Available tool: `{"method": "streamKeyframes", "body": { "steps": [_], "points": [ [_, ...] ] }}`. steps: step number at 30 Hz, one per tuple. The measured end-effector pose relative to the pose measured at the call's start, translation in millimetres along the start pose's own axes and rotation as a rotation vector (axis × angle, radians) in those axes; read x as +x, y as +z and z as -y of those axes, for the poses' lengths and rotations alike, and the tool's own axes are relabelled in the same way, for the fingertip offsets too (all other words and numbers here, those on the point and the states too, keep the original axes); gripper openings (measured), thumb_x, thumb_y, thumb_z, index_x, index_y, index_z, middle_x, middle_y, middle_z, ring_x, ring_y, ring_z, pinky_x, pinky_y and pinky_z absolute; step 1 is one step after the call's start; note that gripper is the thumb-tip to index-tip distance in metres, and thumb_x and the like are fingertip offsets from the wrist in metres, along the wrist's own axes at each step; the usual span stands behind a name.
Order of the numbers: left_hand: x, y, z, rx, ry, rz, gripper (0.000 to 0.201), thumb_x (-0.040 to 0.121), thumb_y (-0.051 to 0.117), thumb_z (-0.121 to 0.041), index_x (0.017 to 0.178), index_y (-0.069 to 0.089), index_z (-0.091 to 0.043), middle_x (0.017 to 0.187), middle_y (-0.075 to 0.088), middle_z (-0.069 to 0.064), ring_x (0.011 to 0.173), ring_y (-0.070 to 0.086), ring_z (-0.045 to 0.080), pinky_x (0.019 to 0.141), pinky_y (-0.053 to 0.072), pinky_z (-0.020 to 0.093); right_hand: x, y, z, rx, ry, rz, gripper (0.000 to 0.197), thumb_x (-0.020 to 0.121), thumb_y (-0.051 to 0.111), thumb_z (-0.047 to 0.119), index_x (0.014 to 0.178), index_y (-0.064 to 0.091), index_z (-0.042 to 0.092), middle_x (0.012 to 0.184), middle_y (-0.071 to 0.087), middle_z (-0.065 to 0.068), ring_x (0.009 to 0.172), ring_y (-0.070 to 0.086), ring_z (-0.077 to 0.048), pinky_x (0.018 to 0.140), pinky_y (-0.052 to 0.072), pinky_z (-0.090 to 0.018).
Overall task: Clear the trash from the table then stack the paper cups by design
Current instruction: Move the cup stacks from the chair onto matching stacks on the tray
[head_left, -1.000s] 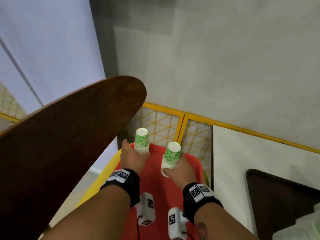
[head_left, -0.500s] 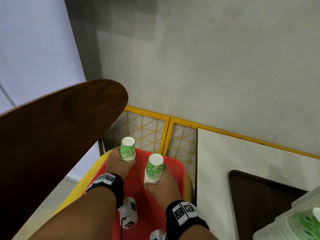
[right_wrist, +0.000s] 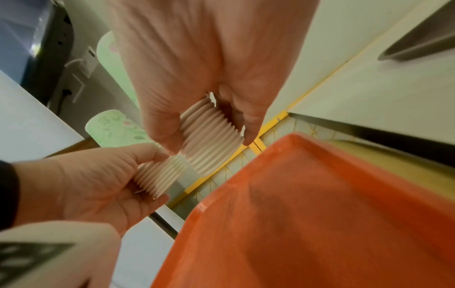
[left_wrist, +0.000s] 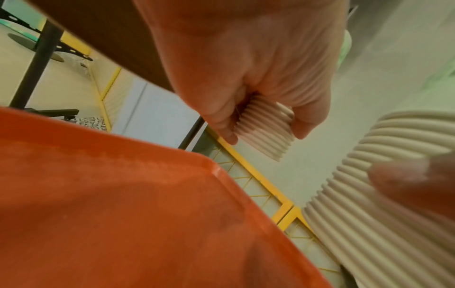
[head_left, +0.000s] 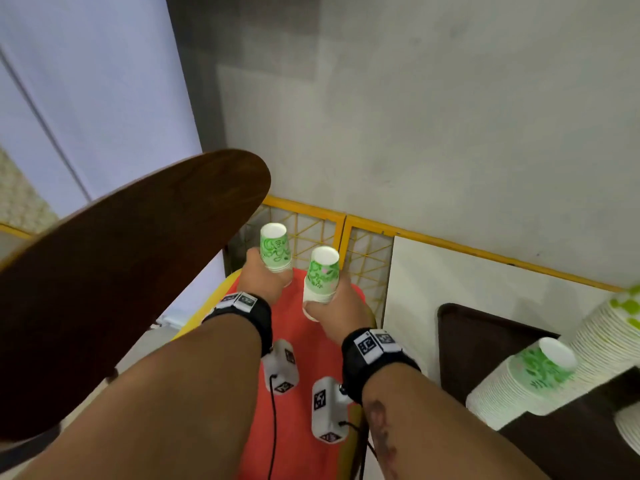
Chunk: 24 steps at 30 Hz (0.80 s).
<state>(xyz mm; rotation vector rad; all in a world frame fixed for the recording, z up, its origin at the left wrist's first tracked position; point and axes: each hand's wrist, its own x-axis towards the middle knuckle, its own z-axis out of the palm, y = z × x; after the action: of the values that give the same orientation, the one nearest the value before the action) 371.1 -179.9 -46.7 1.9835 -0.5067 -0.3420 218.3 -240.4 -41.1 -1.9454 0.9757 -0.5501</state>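
Left hand (head_left: 264, 282) grips one green cup stack (head_left: 275, 248), right hand (head_left: 341, 301) grips another (head_left: 320, 277), both above the red tray (head_left: 298, 327). Keep stacks upright; nest them gently, rims aligned.

Grey plaster wall (head_left: 433, 116) across upper frame; yellow-framed lattice screen (head_left: 349, 237) below; dark wooden rounded tabletop (head_left: 121, 271) left.

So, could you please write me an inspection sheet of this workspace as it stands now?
Surface: orange plastic tray below both hands.
Job's things: two stacks of green-patterned paper cups, one in the left hand, one in the right hand, upside down; taller cup stacks at right.
Clutter: nothing seen.
Grippers: each hand grips its stack.
Cables: black cable from a wrist camera.
Surroundings: dark wooden tabletop, yellow lattice panel, grey wall.
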Motion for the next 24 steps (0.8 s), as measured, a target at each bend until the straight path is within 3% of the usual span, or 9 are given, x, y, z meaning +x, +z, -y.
{"method": "streamKeyframes", "body": {
  "steps": [4,7,10,12,15,18,21,24],
  "points": [
    [-32,-11,-39,0.004,0.055,-0.026,0.06,0.076,0.078,-0.029,0.124,0.048,-0.01,0.117,0.064,0.012,0.109,0.062,0.033,0.088,0.049,0.038,-24,-37,24,0.01,-0.053,-0.026,0.063,0.071,0.081,0.028,0.124,0.048,0.023,0.114,0.068,0.0,0.105,0.065,-0.024,0.086,0.049,-0.033],
    [-68,-5,-76,-0.045,0.118,-0.023,0.057,0.077,0.08,-0.03,0.121,0.049,-0.009,0.11,0.063,0.006,0.107,0.062,0.029,0.081,0.042,0.032,-51,-86,38,0.041,-0.107,-0.042,0.059,0.075,0.08,0.028,0.124,0.048,0.022,0.109,0.065,0.005,0.105,0.064,-0.02,0.081,0.046,-0.028],
    [-111,11,-115,-0.135,0.227,0.01,0.033,0.079,0.08,-0.025,0.099,0.054,-0.021,0.095,0.062,-0.004,0.092,0.061,0.018,0.076,0.04,0.025,-80,-150,39,0.035,-0.176,-0.113,0.058,0.076,0.08,0.03,0.123,0.046,0.026,0.103,0.06,0.014,0.1,0.063,-0.015,0.081,0.045,-0.027],
    [-136,27,-135,-0.175,0.317,0.055,0.026,0.078,0.081,-0.025,0.09,0.057,-0.026,0.089,0.066,-0.011,0.087,0.064,0.011,0.073,0.045,0.023,-99,-194,30,0.024,-0.189,-0.182,0.057,0.076,0.08,0.031,0.122,0.046,0.027,0.104,0.059,0.015,0.095,0.06,-0.01,0.082,0.045,-0.027],
    [-168,55,-155,-0.233,0.376,0.131,0.043,0.072,0.081,-0.038,0.107,0.063,-0.024,0.097,0.072,-0.01,0.091,0.068,0.008,0.081,0.053,0.028,-123,-249,7,0.007,-0.181,-0.286,0.054,0.076,0.08,0.034,0.116,0.044,0.032,0.105,0.061,0.015,0.094,0.059,-0.008,0.081,0.044,-0.025],
    [-198,83,-167,-0.281,0.393,0.179,0.05,0.071,0.083,-0.037,0.113,0.061,-0.02,0.101,0.072,-0.009,0.093,0.069,0.005,0.084,0.056,0.032,-137,-284,-20,-0.026,-0.141,-0.333,0.052,0.075,0.081,0.035,0.112,0.044,0.033,0.103,0.062,0.015,0.094,0.061,-0.008,0.081,0.045,-0.026],
    [-223,103,-175,-0.293,0.407,0.195,0.052,0.073,0.083,-0.034,0.117,0.059,-0.019,0.104,0.072,-0.008,0.096,0.069,0.007,0.087,0.056,0.035,-140,-296,-46,-0.026,-0.114,-0.327,0.052,0.074,0.081,0.032,0.114,0.048,0.028,0.104,0.064,0.011,0.097,0.063,-0.013,0.084,0.05,-0.031],
    [-240,114,-179,-0.307,0.396,0.192,0.053,0.075,0.083,-0.033,0.118,0.056,-0.021,0.106,0.07,-0.009,0.098,0.067,0.008,0.087,0.055,0.035,-136,-297,-68,-0.035,-0.082,-0.297,0.054,0.076,0.08,0.031,0.121,0.049,0.025,0.106,0.065,0.008,0.098,0.064,-0.015,0.084,0.049,-0.03]
  ]
}}
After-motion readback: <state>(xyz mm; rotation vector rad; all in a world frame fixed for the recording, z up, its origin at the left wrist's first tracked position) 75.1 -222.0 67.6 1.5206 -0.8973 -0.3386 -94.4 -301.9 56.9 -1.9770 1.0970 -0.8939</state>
